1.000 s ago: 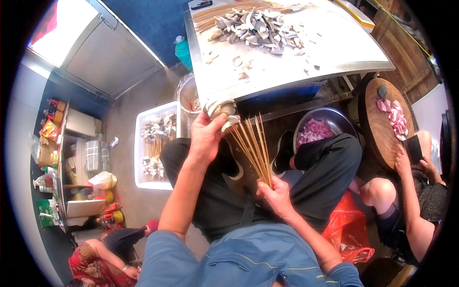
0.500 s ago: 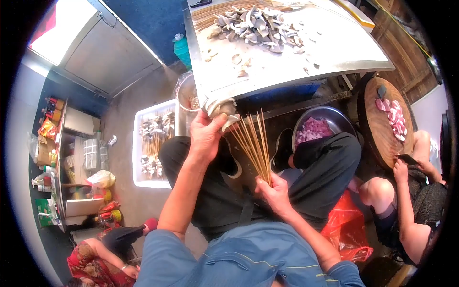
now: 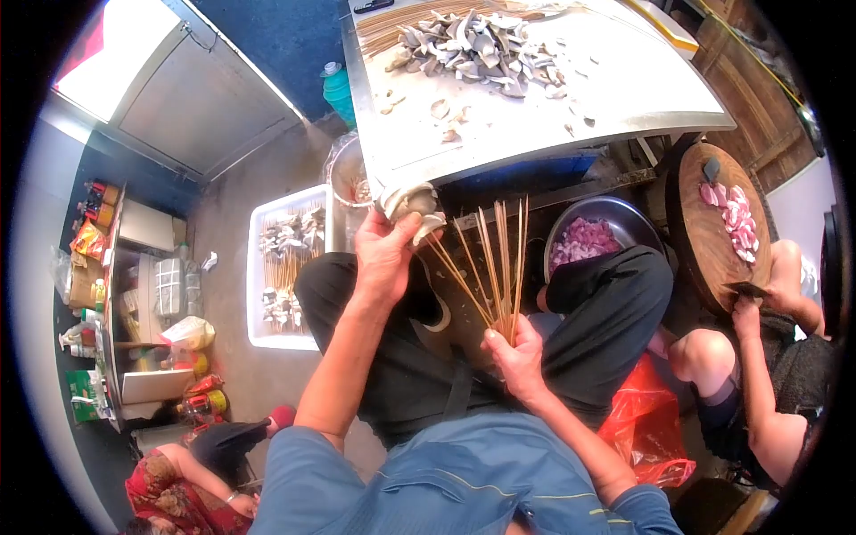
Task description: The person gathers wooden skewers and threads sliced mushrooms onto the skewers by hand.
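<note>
Grey-white mushroom pieces [image 3: 412, 201], bunched together, are pinched between the thumb and fingers of my left hand [image 3: 382, 254], just off the table's front edge. My right hand [image 3: 517, 357] is closed round the lower ends of a bundle of bamboo skewers [image 3: 504, 267] above my lap. Most of these fan upward with bare tips. A few lean left, and their upper ends meet the mushrooms at my left fingertips.
A pile of mushroom pieces [image 3: 481, 49] lies on the white table [image 3: 535, 147]. Loaded skewers fill a white tray [image 3: 254, 294] at left. A metal bowl [image 3: 644, 234] holds pinkish chopped meat. Beside a round chopping block [image 3: 704, 241], another person's hands hold a knife [image 3: 749, 289].
The skewers in my right hand have spread into a wider fan, and that hand has shifted slightly right. My left hand stays almost still with the mushrooms.
</note>
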Motion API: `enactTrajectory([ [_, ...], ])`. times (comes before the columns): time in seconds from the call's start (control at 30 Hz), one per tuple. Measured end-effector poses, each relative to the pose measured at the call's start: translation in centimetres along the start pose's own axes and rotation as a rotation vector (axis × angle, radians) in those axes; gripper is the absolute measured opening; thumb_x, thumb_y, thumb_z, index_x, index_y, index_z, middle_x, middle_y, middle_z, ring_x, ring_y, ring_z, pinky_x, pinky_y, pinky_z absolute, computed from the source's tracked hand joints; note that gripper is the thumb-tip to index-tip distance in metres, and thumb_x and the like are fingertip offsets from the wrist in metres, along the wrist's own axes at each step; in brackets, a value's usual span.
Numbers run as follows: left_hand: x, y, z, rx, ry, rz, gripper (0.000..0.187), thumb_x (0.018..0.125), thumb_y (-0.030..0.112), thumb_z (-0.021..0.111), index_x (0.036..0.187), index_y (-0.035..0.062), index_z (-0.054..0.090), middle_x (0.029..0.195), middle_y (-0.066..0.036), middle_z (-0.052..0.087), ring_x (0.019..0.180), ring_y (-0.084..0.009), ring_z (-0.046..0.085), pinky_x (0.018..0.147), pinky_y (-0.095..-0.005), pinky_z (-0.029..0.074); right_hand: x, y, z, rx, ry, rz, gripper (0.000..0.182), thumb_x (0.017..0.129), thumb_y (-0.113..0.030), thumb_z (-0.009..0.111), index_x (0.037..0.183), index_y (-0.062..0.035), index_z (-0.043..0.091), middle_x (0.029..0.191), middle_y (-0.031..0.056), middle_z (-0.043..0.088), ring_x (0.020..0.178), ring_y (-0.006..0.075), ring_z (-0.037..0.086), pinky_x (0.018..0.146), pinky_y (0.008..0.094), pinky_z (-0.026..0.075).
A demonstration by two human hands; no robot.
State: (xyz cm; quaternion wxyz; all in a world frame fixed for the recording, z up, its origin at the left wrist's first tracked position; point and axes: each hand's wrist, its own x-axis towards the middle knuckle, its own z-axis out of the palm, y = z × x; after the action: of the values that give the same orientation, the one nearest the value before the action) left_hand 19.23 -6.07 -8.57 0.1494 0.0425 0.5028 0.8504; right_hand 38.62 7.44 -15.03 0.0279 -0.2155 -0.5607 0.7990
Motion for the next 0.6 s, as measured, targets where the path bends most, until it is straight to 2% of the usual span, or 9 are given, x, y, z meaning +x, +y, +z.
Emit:
enactTrajectory([
  [0.1,-0.2,-0.4,0.1,0.002,0.002,-0.001,0.034,0.087,0.002,0.062,0.119,0.0014,0.052,0.109,-0.014,0.063,0.096,-0.0319,0.066,0.077,-0.0401,0.060,0.1,0.0,0.0,-0.002,0.018,-0.026,0.010,0.088,-0.012,0.062,0.090,-0.0041,0.055,0.073,0.0004,0.061,0.063,0.0057,0.053,0.057,0.0216,0.042],
  [0.17,-0.4,-0.6,0.3,0.017,-0.009,-0.023,0.033,0.086,-0.003,0.061,0.118,0.0021,0.053,0.107,-0.012,0.063,0.092,-0.0240,0.066,0.077,-0.0374,0.059,0.1,0.0,-0.2,0.008,0.008,0.011,0.011,0.087,-0.012,0.062,0.089,-0.0039,0.055,0.072,0.0011,0.061,0.062,0.0063,0.053,0.056,0.0223,0.042],
  [0.3,-1.1,-1.2,0.6,0.007,-0.049,-0.037,0.034,0.086,-0.004,0.061,0.119,0.0007,0.053,0.107,-0.011,0.063,0.093,-0.0221,0.065,0.079,-0.0360,0.058,0.1,0.0,-0.4,0.035,0.010,0.073,0.012,0.086,-0.014,0.062,0.089,-0.0044,0.055,0.071,0.0011,0.061,0.059,0.0057,0.051,0.053,0.0212,0.040],
  [0.43,-1.4,-1.6,0.6,0.007,-0.064,-0.039,0.038,0.085,0.003,0.066,0.121,0.0018,0.052,0.107,-0.012,0.064,0.093,-0.0292,0.067,0.081,-0.0393,0.057,0.3,0.5,-0.7,0.061,-0.022,0.061,0.012,0.086,-0.015,0.062,0.088,-0.0052,0.056,0.069,0.0006,0.060,0.054,0.0044,0.046,0.049,0.0198,0.036],
  [0.5,-1.6,-1.1,1.2,0.008,-0.043,-0.061,0.033,0.086,-0.002,0.061,0.118,0.0002,0.054,0.106,-0.010,0.062,0.094,-0.0209,0.064,0.080,-0.0349,0.057,0.4,0.5,-0.7,0.065,-0.022,0.077,0.012,0.086,-0.016,0.062,0.088,-0.0055,0.056,0.068,0.0003,0.059,0.053,0.0040,0.045,0.048,0.0195,0.035],
  [0.6,-1.6,-0.2,1.6,-0.071,-0.067,-0.102,0.030,0.088,0.002,0.062,0.117,0.0001,0.055,0.106,-0.011,0.063,0.092,-0.0204,0.065,0.079,-0.0346,0.058,0.7,0.5,-0.8,0.058,-0.007,0.066,0.012,0.086,-0.016,0.063,0.087,-0.0059,0.056,0.067,-0.0004,0.059,0.053,0.0040,0.045,0.048,0.0196,0.035],
])
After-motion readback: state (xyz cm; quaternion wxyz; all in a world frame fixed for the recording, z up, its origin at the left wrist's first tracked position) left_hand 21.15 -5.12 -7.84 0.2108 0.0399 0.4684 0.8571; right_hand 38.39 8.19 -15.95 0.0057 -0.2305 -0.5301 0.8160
